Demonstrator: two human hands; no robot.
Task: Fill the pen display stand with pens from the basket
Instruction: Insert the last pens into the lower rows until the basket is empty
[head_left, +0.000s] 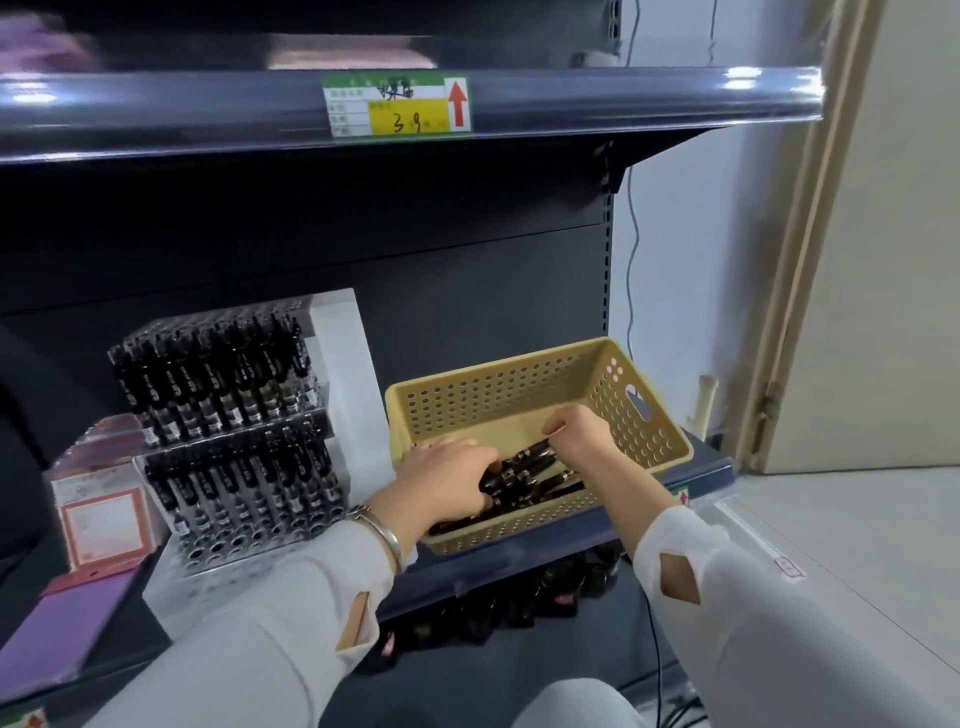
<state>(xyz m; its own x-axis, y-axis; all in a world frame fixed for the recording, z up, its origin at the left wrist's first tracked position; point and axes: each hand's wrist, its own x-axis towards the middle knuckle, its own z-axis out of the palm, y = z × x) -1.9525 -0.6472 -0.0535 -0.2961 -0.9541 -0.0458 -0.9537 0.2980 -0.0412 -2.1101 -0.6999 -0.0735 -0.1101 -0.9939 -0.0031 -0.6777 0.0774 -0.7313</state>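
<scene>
Head view: basket (493, 410) on shelf (519, 564) just right of stand (234, 545), handy for short carry. My left hand (447, 483) curls round bunch of pens (524, 475) inside basket; right hand (587, 436) pinches their ends, probably to square the bunch. Stand's front holes unfilled.

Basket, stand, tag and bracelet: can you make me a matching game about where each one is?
Things:
1. basket
2. stand
3. tag
4. bracelet

Places:
A. on the front edge of the upper shelf
B. around the left wrist
C. left of the basket, in tiers
D. has loose pens, the left hand and the right hand inside

Pairs: 1-D, 2-C, 3-A, 4-B.
</scene>
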